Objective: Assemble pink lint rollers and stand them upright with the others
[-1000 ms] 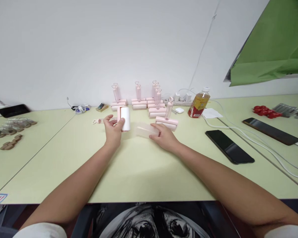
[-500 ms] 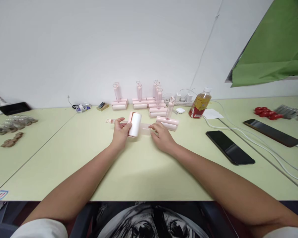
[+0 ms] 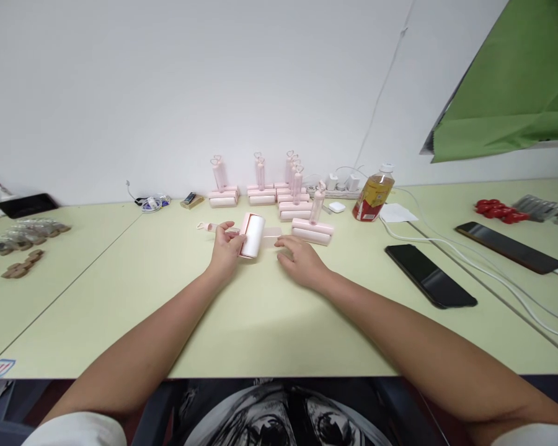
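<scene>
My left hand [image 3: 227, 251] is closed around a pink lint roller [image 3: 253, 235], whose white roll faces up and towards the right. The roller's handle with a heart-shaped loop [image 3: 206, 227] points left behind my fingers. A translucent pinkish strip [image 3: 272, 236] lies just right of the roll; whether it is joined to the roller, I cannot tell. Beside that strip my right hand [image 3: 302, 260] rests low over the table, fingers curved and apart, with nothing seen between them. Several finished-looking pink lint rollers [image 3: 312, 230] stand with handles upright behind my hands.
Right of the rollers are a drink bottle [image 3: 374, 193], a white paper [image 3: 398, 213], a black phone [image 3: 430, 275] and a white cable [image 3: 474, 263]. Another phone [image 3: 509, 248] lies farther right. At left sit bagged items [image 3: 28, 232] and brown pieces [image 3: 23, 264]. A wall [image 3: 167, 93] closes the back.
My right fingers have shifted slightly left and parted from each other beside the translucent strip. The lint roller in my left hand has turned slightly, and its brownish-orange edge shows less.
</scene>
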`<state>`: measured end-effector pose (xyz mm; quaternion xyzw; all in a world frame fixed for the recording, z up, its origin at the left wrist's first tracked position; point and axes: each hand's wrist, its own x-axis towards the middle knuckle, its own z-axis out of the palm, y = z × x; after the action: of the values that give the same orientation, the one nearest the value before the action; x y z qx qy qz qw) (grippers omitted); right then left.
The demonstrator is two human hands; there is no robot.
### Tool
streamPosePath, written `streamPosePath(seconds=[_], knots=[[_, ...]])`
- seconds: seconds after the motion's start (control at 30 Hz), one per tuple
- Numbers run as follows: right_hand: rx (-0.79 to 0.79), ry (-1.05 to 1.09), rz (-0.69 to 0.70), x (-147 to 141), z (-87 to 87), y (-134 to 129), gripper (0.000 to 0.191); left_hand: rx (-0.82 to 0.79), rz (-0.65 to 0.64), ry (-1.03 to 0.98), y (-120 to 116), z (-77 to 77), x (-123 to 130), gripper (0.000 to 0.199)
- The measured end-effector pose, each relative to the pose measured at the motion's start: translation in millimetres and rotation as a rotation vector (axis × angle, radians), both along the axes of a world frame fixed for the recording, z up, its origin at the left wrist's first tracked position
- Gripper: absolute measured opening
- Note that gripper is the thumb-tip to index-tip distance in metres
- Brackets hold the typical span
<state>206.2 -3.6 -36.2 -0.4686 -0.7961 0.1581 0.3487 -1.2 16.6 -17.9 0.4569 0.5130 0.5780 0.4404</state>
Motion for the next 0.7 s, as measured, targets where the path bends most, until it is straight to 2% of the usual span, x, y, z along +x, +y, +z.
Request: streamPosePath(seconds=[0.3,0.4,0.5,0.57,0.6,0.7], knots=[[-0.081,0.071,0.021,0,3.7,0,0.031,0.046,0.008,-0.078,2,2.1,-6,0.057],[-0.138,0.259,0.043,-4,4.2,-5,0.039,0.150,-0.119,-0.084,-6,3.7,-2,0.065],[-0.279,0.541,0.195,-11,4.3,-11,0.050,0.244,-0.341,-0.031,-19,2.3,8,0.084],[-0.366,0.674,0.244,-14,4.9,-15,0.051,0.275,-0.467,0.057,-28,0.3,13,0.090],[-0.392,0.706,0.219,-15,5.4,-16,0.049,0.288,-0.491,0.137,-31,-0.4,15,0.088],[-0.395,0.728,0.063,-11,6.3,-14,0.044,0.337,-0.392,0.506,-37,1.6,14,0.065]])
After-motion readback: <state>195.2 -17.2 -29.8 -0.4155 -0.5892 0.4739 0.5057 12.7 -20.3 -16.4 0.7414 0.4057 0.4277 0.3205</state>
